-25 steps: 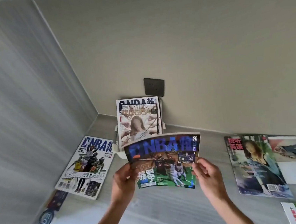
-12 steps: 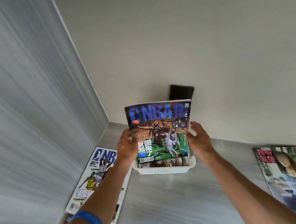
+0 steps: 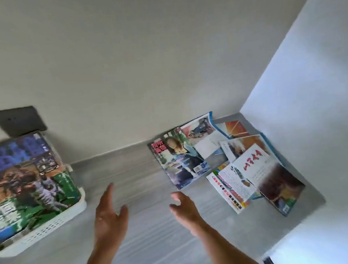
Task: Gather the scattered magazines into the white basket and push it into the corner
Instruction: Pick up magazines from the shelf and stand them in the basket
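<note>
The white perforated plastic basket [image 3: 50, 228] sits at the left edge of the view on the grey wood-grain floor [image 3: 147, 253], close to the beige wall [image 3: 139, 60] and just below a dark square wall socket [image 3: 18, 121]. A blue and green basketball magazine [image 3: 24, 186] stands upright in it, its cover facing out, blurred. Well apart to the right, near the other corner, more magazines lie scattered and overlapping on the floor: a glossy magazine with a woman on its cover [image 3: 180, 159], an open blue-edged magazine [image 3: 206, 132] partly under it, a white booklet with red brush lettering [image 3: 265, 176], and a colourful thin booklet with a red and yellow band [image 3: 228, 188] beneath that one.

Between the basket and this pile, both hands hover above the floor and hold nothing. The left hand [image 3: 109, 216] has its grip spread, fingers straight. The right hand [image 3: 185, 208] has its grip loosely spread, fingers relaxed and slightly bent.
</note>
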The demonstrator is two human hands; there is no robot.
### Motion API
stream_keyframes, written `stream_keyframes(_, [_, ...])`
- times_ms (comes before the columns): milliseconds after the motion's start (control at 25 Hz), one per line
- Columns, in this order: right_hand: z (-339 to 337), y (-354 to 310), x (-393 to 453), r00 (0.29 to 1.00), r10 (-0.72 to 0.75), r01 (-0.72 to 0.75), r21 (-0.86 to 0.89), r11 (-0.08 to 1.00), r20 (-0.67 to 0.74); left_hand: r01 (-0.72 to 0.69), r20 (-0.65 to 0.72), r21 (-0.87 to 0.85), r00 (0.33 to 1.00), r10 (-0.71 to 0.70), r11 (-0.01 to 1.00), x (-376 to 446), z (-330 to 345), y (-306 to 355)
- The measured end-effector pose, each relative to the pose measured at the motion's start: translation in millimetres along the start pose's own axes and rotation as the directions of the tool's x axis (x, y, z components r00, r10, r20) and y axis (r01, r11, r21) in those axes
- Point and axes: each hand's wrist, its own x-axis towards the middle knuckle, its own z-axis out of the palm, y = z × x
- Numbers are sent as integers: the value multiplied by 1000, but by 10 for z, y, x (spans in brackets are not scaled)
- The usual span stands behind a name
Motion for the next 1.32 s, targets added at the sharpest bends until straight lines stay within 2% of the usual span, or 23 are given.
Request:
stream_keyframes(80, [-415,458,13,996,61,-60,24,998,-57,-46,131,10,990,45,999,-43,479,283])
stream_keyframes(240, [-1193,1330,27,981,116,-121,-25,992,-154,-50,318,55,947,30,997,-157,1359,665])
stream_keyframes(400, [-1952,2001,109,932,140,-178,-83,981,-334,-24,387,103,922,-18,994,-298,2070,931])
stream_keyframes(480, [-2281,2187,269,889,99,-206,-199,958,-446,-34,422,123,907,-21,992,-347,2328,1006])
stream_keyframes(640, [-2539,2483,733,906,54,-304,-555,775,-420,-87,440,190,898,-6,978,-300,2700,1026])
stream_keyframes(760, [-2492,2624,856,916,-59,-260,-699,666,-397,-103,423,240,906,-9,965,-282,2819,959])
stream_keyframes(840, [-2620,2574,851,922,-112,-216,-734,643,-370,-96,414,254,910,-19,963,-301,2846,948])
stream_keyframes(920, [-2737,2382,790,901,-165,-167,-673,720,-400,-61,398,225,917,-34,973,-341,2855,975])
stream_keyframes(1040, [-2458,1882,484,793,-393,89,-550,831,-466,92,386,28,918,-96,995,-345,2794,1162])
stream_keyframes(1120, [-2013,1569,225,778,-476,262,-476,840,-411,204,418,-110,897,-141,973,-276,2713,1292])
stream_keyframes(1200, [-1431,1267,-58,797,-528,423,-353,835,-292,231,413,-143,897,-154,962,-249,2474,1257])
stream_keyframes(1240, [-1192,1153,-165,821,-533,483,-247,840,-204,190,367,-85,919,-147,978,-236,2307,1195])
stream_keyframes(1280, [-1024,1037,-250,857,-511,503,-110,857,-62,137,310,1,942,-130,991,-221,2114,1097])
stream_keyframes(1320, [-902,949,-287,863,-489,489,31,872,131,89,254,73,962,-105,993,-223,1897,980])
